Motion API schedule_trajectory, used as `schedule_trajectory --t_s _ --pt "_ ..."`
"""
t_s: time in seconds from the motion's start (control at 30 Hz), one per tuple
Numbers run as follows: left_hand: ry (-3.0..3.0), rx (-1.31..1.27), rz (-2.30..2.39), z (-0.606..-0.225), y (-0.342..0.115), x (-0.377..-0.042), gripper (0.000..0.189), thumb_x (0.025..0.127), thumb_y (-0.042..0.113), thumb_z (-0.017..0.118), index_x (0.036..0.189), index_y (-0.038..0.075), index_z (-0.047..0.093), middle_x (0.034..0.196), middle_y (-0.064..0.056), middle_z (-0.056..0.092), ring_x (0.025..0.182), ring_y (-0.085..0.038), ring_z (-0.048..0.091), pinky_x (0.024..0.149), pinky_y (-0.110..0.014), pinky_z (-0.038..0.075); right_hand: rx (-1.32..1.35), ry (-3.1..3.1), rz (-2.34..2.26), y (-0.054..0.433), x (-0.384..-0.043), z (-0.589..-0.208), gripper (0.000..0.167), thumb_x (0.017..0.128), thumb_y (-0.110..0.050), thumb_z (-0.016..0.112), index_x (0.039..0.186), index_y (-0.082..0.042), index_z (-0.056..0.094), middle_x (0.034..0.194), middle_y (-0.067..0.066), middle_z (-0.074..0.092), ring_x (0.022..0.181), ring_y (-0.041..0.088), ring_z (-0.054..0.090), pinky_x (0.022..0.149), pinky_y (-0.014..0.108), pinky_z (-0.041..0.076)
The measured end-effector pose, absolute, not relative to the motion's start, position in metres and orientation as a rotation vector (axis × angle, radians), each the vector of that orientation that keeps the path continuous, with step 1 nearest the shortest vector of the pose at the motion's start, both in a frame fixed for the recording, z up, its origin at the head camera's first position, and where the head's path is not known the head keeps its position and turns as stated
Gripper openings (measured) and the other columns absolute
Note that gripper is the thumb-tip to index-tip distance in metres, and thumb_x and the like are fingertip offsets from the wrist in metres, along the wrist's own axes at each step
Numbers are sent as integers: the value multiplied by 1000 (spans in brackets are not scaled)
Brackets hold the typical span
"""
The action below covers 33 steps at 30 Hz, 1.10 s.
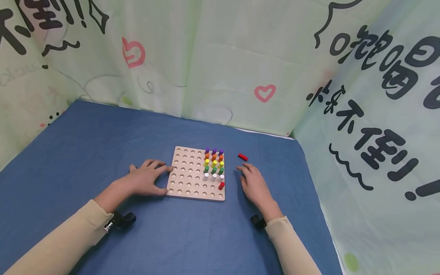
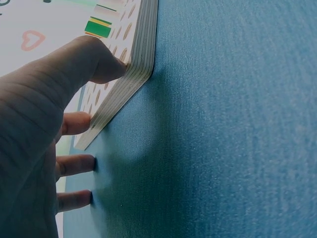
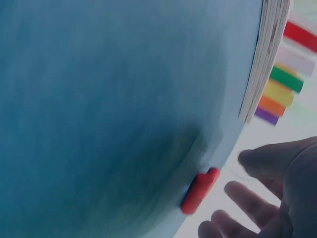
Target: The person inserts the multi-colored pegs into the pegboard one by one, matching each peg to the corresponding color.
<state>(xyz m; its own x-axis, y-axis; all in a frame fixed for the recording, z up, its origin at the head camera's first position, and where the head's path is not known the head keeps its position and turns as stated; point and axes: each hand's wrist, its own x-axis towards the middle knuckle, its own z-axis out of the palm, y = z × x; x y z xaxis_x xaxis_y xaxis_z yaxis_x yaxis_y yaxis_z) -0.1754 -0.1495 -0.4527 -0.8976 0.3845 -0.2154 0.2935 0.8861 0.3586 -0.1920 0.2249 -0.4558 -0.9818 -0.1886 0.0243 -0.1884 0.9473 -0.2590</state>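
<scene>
A wooden pegboard (image 1: 187, 175) with rows of round holes lies on the blue cloth. Its right-hand columns hold upright purple, orange, yellow, green and white pegs (image 1: 214, 177), and one red peg (image 1: 221, 186) stands near the front right. My left hand (image 1: 146, 178) touches the board's left side, thumb (image 2: 106, 67) at the near corner and forefinger (image 2: 77, 123) farther along the edge. Beyond the board's right side hovers my right hand (image 1: 253, 183), fingers loosely bent and holding nothing. Just past its fingertips lies red, in the right wrist view seemingly two pegs (image 3: 198, 191) side by side.
Blue cloth (image 1: 120, 137) covers the table around the board. A pale curtain (image 1: 220, 57) with black writing and pink hearts hangs behind and along the right side. Dark wrist mounts (image 1: 120, 220) sit at both cuffs.
</scene>
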Motion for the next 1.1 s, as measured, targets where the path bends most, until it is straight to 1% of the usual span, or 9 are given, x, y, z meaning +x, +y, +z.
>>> schedule_trajectory --t_s 0.1,0.17,0.2,0.33,0.43,0.63,0.77,0.9,1.1 --pt "2775 512 460 -454 -150 -176 78 87 54 72 156 28 46 158 -14 42 147 -45 32 93 -86 26 -328 3103 -374 235 -199 -456 40 102 -5 60 142 -6 61 157 20 47 152 41 35 121 55 30" --pt "2774 513 458 -455 -150 -176 78 87 54 72 156 28 46 158 -14 42 147 -45 32 93 -86 26 -368 3113 -373 242 -203 -455 40 100 -1 61 140 -4 63 154 21 50 150 42 37 120 55 31" --pt "2775 514 458 -455 -150 -176 79 87 55 72 156 28 46 158 -14 42 147 -45 32 93 -86 26 -391 3118 -373 244 -204 -455 40 99 1 61 138 -3 64 152 22 52 148 42 40 119 56 34" --pt "2773 513 462 -454 -151 -176 79 87 55 72 156 28 46 158 -13 42 147 -45 32 93 -86 26 -419 3111 -373 252 -208 -454 35 96 7 61 128 -2 69 136 21 62 132 40 56 109 54 45" --pt "2775 515 465 -454 -151 -175 79 87 55 72 156 28 46 158 -13 43 147 -44 32 93 -86 26 -373 3085 -372 254 -209 -454 30 95 6 63 122 -4 72 127 18 65 119 38 61 102 52 49" --pt "2780 516 464 -454 -151 -175 78 87 55 72 156 29 47 157 -13 43 147 -44 32 93 -86 26 -315 3061 -367 253 -209 -455 17 94 -4 71 110 -6 74 110 15 67 100 32 61 91 49 52" --pt "2783 517 464 -455 -151 -176 78 87 55 72 156 29 47 158 -13 43 147 -44 32 93 -86 26 -271 3059 -409 249 -208 -454 12 94 -6 72 105 -5 75 104 14 66 93 29 60 87 46 53" --pt "2785 519 467 -455 -151 -175 78 87 55 72 156 29 47 157 -14 43 146 -45 33 93 -85 26 -233 3064 -461 244 -205 -454 13 94 -7 73 107 -4 75 105 14 66 91 27 61 87 45 55" --pt "2782 521 474 -454 -151 -175 77 87 54 73 155 28 48 157 -14 43 145 -45 34 92 -84 27 -207 3096 -522 236 -200 -452 29 96 -10 72 125 -11 71 107 11 65 94 26 60 85 42 57"
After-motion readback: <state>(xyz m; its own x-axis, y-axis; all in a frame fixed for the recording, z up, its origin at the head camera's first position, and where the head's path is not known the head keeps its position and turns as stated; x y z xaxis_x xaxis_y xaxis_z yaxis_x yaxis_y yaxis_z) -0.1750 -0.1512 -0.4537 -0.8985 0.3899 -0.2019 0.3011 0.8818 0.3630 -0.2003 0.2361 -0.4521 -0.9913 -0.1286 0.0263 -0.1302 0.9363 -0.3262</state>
